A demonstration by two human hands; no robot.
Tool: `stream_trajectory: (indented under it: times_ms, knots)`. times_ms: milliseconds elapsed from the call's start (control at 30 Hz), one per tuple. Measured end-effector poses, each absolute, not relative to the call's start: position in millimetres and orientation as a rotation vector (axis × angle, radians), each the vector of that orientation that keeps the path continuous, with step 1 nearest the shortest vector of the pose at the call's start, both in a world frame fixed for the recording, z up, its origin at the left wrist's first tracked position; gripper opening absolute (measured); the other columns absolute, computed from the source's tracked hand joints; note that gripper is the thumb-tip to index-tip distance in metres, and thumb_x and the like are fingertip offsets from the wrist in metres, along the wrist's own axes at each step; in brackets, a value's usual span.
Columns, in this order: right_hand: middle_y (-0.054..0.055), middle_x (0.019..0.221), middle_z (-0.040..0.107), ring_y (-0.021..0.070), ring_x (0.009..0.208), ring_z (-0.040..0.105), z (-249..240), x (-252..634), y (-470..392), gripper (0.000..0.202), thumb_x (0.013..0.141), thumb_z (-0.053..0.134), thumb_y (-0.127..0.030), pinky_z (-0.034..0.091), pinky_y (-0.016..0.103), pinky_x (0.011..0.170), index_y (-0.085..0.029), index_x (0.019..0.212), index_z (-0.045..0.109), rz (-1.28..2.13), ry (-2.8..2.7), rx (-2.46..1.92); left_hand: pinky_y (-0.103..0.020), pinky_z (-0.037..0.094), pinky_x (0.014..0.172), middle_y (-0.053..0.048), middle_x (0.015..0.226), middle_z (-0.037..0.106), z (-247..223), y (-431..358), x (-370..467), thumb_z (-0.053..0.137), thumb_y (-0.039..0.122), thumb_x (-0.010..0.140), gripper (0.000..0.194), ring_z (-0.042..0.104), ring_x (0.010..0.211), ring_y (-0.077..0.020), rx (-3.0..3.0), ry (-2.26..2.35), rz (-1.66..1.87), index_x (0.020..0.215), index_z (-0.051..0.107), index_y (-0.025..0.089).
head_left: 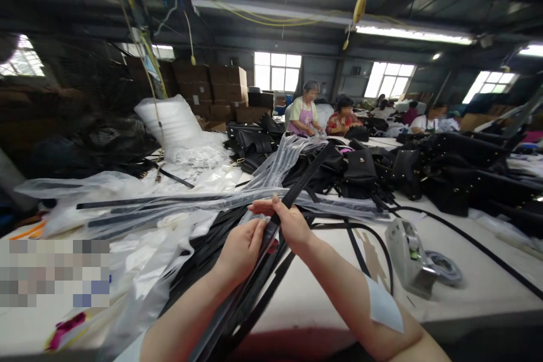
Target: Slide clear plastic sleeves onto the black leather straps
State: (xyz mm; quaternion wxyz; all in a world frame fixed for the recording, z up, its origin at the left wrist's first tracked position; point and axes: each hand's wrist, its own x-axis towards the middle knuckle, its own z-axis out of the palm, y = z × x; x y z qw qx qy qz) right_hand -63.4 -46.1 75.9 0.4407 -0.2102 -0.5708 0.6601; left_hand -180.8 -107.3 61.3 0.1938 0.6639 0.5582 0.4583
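A black strap [306, 176] slants across the middle of the view, its far end raised above the table. My left hand [242, 246] is closed round its lower part, where clear plastic seems to cover it. Higher up, my right hand [293, 227] pinches the same strap between thumb and fingers, some fingertips reaching to the left. Beneath my hands, a bundle of black straps [199, 263] runs towards the table's front edge. Long clear plastic sleeves [339, 206] with black strips inside lie crosswise just beyond. My palms and the strap's lower end are partly hidden.
A tape dispenser [409, 260] stands at right beside a roll of tape [443, 267]. Black bags [360, 167] are heaped beyond. White plastic bags [155, 271] cover the table's left. Several people work at the back, one in a pink apron [304, 119]. Cartons [227, 85] are stacked behind.
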Motion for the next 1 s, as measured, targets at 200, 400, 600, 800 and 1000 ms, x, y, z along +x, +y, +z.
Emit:
stream_trajectory:
  times_ms: [200, 400, 600, 800, 1000]
  knots:
    - [0.01, 0.093, 0.075, 0.0161, 0.064, 0.065, 98.3, -56.5, -36.7, 0.054, 0.077, 0.059, -0.065, 0.051, 0.03, 0.066, -0.017, 0.094, 0.076, 1.572, -1.389, -0.534, -0.025, 0.046, 0.055, -0.004, 0.063, 0.067, 75.6, -99.3, -173.4, 0.031, 0.04, 0.097, 0.044, 0.063, 0.057, -0.0172, 1.924, 1.495, 1.388, 0.068, 0.057, 0.02]
    - [0.015, 0.096, 0.074, 0.0269, 0.095, 0.067, 131.6, -35.2, -10.6, 0.059, 0.08, 0.055, -0.068, 0.045, 0.04, 0.094, -0.013, 0.09, 0.077, 1.424, -1.51, -0.498, -0.025, 0.046, 0.054, -0.004, 0.064, 0.07, 77.4, -95.2, -169.5, 0.03, 0.044, 0.097, 0.046, 0.065, 0.058, -0.0186, 1.894, 1.442, 1.372, 0.067, 0.057, 0.02]
    - [0.011, 0.086, 0.074, 0.0188, 0.063, 0.064, 125.2, -46.3, -32.0, 0.072, 0.078, 0.046, -0.077, 0.052, 0.031, 0.06, -0.014, 0.097, 0.076, 1.344, -1.686, -0.655, -0.026, 0.048, 0.055, -0.005, 0.063, 0.068, 102.2, -83.7, -164.8, 0.032, 0.043, 0.096, 0.043, 0.065, 0.055, -0.0181, 1.877, 1.338, 1.518, 0.069, 0.056, 0.02]
    - [0.008, 0.078, 0.072, 0.017, 0.064, 0.064, 142.5, -42.5, -32.4, 0.05, 0.073, 0.066, -0.064, 0.053, 0.03, 0.065, -0.015, 0.081, 0.074, 1.432, -1.477, -0.568, -0.026, 0.048, 0.058, -0.005, 0.063, 0.068, 107.2, -86.3, -160.6, 0.031, 0.043, 0.097, 0.047, 0.064, 0.058, -0.0185, 1.975, 1.337, 1.527, 0.069, 0.06, 0.02]
    - [0.006, 0.067, 0.07, 0.0229, 0.073, 0.067, 193.2, -23.7, -5.2, 0.049, 0.065, 0.074, -0.062, 0.053, 0.039, 0.077, -0.02, 0.052, 0.054, 1.316, -1.314, -0.386, -0.025, 0.048, 0.052, -0.004, 0.062, 0.069, 122.2, -86.1, -161.7, 0.033, 0.047, 0.096, 0.048, 0.066, 0.054, -0.0187, 1.958, 1.307, 1.517, 0.069, 0.062, 0.02]
